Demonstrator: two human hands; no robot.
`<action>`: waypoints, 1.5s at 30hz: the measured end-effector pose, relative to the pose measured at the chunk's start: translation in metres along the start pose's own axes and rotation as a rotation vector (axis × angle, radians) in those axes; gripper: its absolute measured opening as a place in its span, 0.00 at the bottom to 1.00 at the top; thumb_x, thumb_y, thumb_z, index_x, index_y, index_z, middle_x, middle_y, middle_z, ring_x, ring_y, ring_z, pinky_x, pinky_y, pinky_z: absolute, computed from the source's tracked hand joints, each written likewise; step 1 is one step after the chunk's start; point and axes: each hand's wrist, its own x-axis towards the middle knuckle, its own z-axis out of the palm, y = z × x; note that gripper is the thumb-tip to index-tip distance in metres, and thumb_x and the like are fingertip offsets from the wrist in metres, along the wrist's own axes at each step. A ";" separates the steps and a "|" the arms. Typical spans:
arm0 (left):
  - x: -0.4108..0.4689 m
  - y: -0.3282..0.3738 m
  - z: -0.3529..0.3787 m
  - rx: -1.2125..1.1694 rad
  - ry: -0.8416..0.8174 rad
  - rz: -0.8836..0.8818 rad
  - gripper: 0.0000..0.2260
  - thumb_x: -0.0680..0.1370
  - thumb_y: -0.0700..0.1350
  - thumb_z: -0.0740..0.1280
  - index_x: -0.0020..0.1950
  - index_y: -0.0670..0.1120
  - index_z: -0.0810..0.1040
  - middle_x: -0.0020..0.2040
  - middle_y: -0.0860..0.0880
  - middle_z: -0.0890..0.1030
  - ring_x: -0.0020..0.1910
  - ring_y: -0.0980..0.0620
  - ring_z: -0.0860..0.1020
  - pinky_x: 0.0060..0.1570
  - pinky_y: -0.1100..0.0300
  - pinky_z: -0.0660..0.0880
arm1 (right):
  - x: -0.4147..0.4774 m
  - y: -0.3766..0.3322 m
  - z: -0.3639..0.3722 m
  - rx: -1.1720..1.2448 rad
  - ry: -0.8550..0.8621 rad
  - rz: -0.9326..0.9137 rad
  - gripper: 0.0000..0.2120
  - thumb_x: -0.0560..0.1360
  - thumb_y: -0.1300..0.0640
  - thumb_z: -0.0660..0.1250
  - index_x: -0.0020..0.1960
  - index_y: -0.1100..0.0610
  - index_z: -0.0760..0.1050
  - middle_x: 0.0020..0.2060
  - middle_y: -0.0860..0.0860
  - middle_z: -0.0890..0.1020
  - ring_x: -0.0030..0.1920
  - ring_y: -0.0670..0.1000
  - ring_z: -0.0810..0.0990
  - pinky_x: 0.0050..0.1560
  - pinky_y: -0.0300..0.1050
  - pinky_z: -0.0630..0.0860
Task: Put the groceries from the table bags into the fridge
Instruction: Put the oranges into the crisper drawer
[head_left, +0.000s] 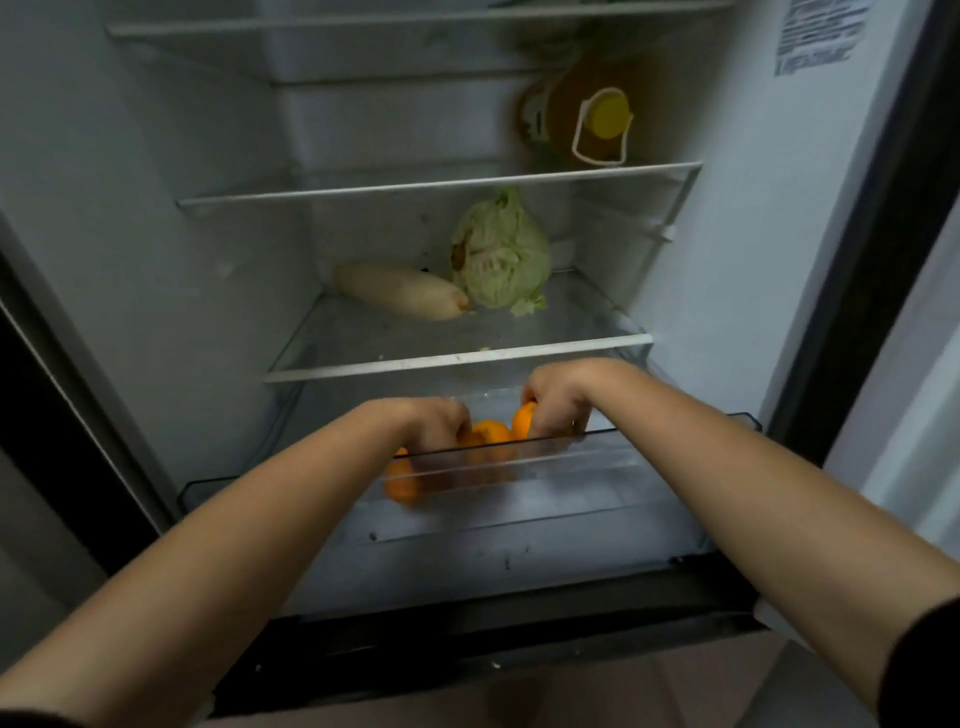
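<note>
**Oranges go into the bottom drawer**

Both hands reach into the clear drawer (519, 499) at the bottom of the fridge (156, 234). The left hand (431, 423) presses down on the oranges (491, 432), its fingers closed over them. The right hand (558, 405) grips one orange between its fingers. Probably they go low so that the walls stop them from rolling. On the shelf (457, 361) above lie a cabbage (501, 254) and a white radish (400, 291).
</note>
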 end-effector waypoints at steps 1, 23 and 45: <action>0.004 0.000 0.002 0.029 -0.022 0.017 0.23 0.72 0.53 0.74 0.64 0.47 0.74 0.61 0.47 0.78 0.57 0.45 0.77 0.61 0.49 0.75 | 0.006 -0.002 0.002 -0.034 -0.036 0.005 0.26 0.63 0.49 0.80 0.56 0.61 0.81 0.52 0.57 0.85 0.46 0.58 0.86 0.44 0.56 0.85; -0.024 -0.016 -0.006 -0.133 0.327 -0.015 0.23 0.77 0.56 0.69 0.69 0.50 0.74 0.63 0.48 0.78 0.60 0.48 0.77 0.60 0.53 0.74 | -0.025 0.005 -0.002 0.095 0.329 -0.130 0.22 0.77 0.45 0.69 0.68 0.54 0.76 0.62 0.53 0.80 0.58 0.55 0.79 0.59 0.50 0.78; -0.296 0.007 0.201 -0.129 1.119 -0.343 0.24 0.80 0.58 0.56 0.71 0.46 0.72 0.71 0.42 0.71 0.70 0.43 0.69 0.65 0.45 0.69 | -0.147 -0.124 0.169 0.254 1.009 -0.263 0.29 0.81 0.43 0.59 0.76 0.56 0.63 0.77 0.62 0.61 0.76 0.63 0.58 0.74 0.60 0.59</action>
